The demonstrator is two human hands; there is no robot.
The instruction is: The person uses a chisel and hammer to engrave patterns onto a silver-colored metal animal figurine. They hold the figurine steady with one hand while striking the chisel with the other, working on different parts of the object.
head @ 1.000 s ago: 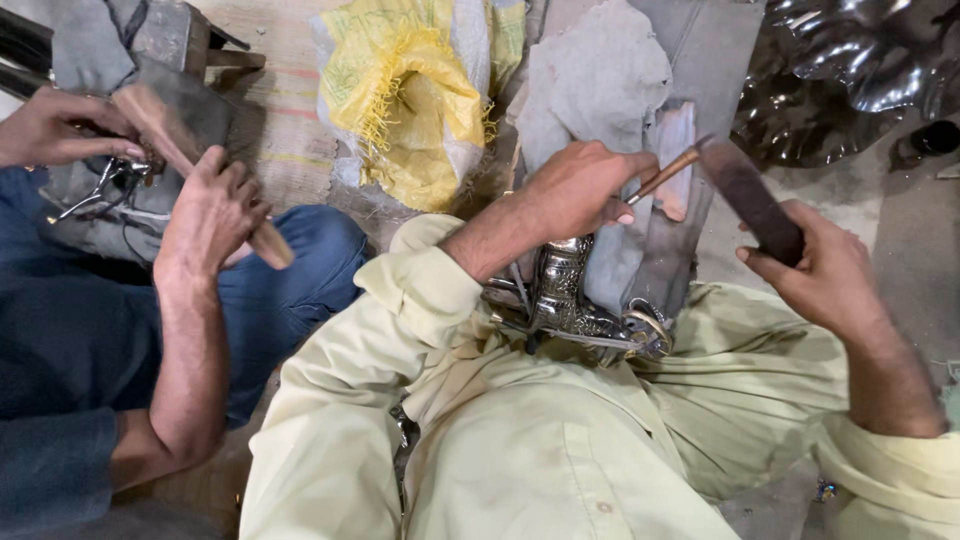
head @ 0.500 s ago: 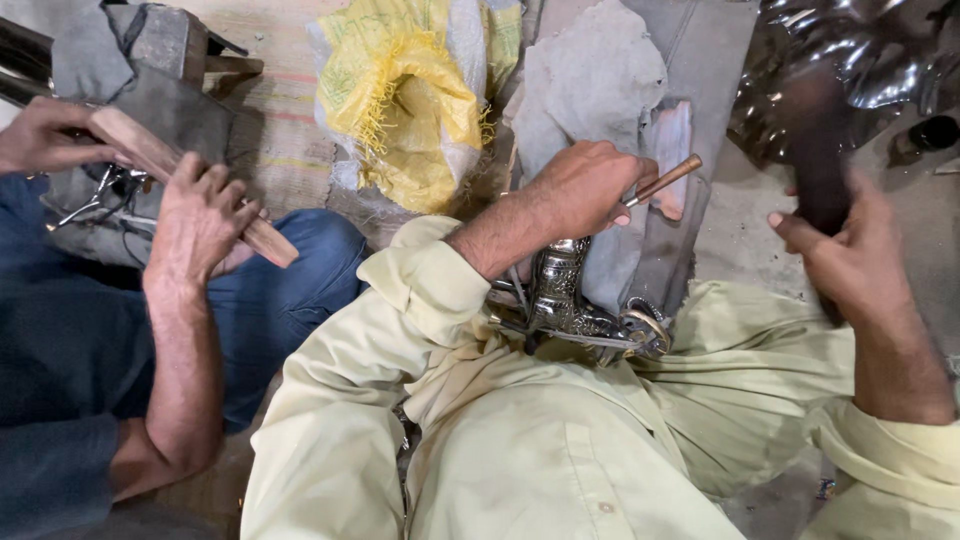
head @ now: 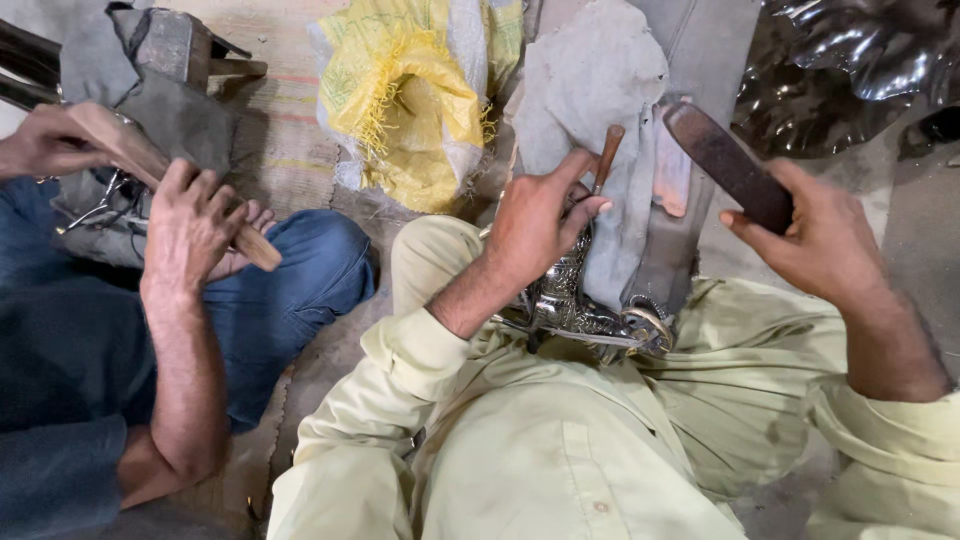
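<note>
While our left hand (head: 535, 225) pinches a thin wooden-handled punch (head: 605, 155) upright over the ornate silver metal piece (head: 575, 300) wedged in our lap, our right hand (head: 820, 240) is clamped round a dark, flat striking bar (head: 725, 165), raised. That bar looks heavy and stiff; the embossed metal seems rigid but dentable, best steadied at its base. Beside us, a co-worker's hand (head: 190, 225) grips a wooden stick (head: 150, 165).

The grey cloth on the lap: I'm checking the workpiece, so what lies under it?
An ornate silver metal piece sticks out below the grey cloth; its upper part is covered. The left hand presses there.
</note>
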